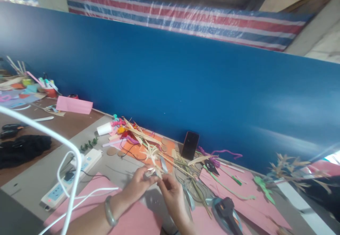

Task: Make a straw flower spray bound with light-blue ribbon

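My left hand (pixel 140 182), with a bangle on the wrist, pinches pale dried husk strips (pixel 152 170) between thumb and fingers. Close against it, my right hand (pixel 171 189) is closed on the lower end of the same strips. The fingertips nearly meet and hide part of what they hold. Curled pale husks (pixel 152 153) lie just beyond the hands, over an orange sheet (pixel 132 148). Thin dry stems (pixel 195 183) spread to the right of my right hand. Below my hands, pink paper (pixel 138 215) covers part of the grey table.
A white power strip (pixel 73 178) and a white cable (pixel 77 157) are at the left. A phone (pixel 190 145) leans on the blue partition (pixel 170 79). A white cup (pixel 104 129) lies tipped. A black plug-like object (pixel 225 208) rests at the right, near pink sheets (pixel 239 189).
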A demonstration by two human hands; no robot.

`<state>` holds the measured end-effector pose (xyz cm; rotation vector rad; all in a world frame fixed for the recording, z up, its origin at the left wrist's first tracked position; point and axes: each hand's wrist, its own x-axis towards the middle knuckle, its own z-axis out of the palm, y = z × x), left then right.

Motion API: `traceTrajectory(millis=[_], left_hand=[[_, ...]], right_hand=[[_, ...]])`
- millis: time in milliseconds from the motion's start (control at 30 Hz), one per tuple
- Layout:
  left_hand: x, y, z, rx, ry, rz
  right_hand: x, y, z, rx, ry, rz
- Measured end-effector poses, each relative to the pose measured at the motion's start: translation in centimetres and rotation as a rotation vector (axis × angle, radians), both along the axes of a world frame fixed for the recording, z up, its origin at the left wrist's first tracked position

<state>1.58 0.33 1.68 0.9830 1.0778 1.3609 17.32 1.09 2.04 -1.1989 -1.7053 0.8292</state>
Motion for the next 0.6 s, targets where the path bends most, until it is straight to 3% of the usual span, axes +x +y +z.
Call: traceTrajectory(millis=[133, 333, 600], left_hand=[[0.1, 0.4, 0.6, 0.049, 0.131, 0.038], [-0.1, 0.2, 1.3, 0.154, 0.304, -0.004], [0.0, 0.3, 0.0, 0.034, 0.322, 0.054]], right_hand=[[0.0, 0.0, 0.0, 0.011, 0.004, -0.018], [-0.1, -0.3, 0.1, 0.008, -0.012, -0.073], [-0.7, -0.7, -0.1, 0.019, 0.022, -0.095]])
